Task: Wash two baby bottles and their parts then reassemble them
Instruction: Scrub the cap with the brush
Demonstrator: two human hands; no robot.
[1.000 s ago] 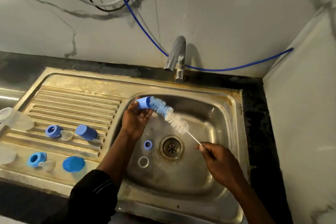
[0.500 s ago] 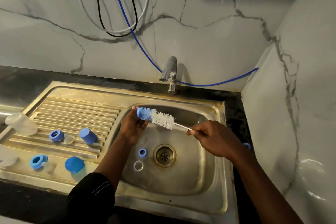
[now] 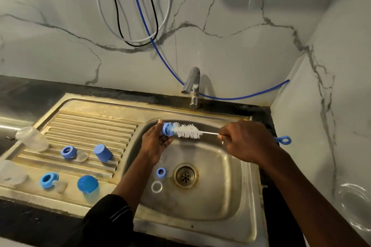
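Note:
Over the steel sink basin (image 3: 230,182), my left hand (image 3: 155,144) grips a small blue bottle part (image 3: 167,128). My right hand (image 3: 244,141) grips the white handle of a bottle brush (image 3: 187,130), whose bristles reach into that part; its blue loop end (image 3: 284,140) sticks out past my wrist. A blue ring (image 3: 161,172) and a white ring (image 3: 156,186) lie in the basin beside the drain (image 3: 185,175). On the drainboard (image 3: 90,124) lie two clear bottles (image 3: 32,138) (image 3: 11,172), two blue collars (image 3: 68,152) (image 3: 48,180) and two blue caps (image 3: 102,153) (image 3: 88,184).
The tap (image 3: 193,86) stands at the back of the sink, no water running. A blue hose (image 3: 241,97) and looped cables (image 3: 136,40) hang on the marble wall. A marble side wall (image 3: 331,126) closes off the right. Dark counter (image 3: 40,224) lies in front.
The brush has swung from slanting down to nearly level, and my right hand has risen and moved right along the handle. The view has tilted up, showing more wall.

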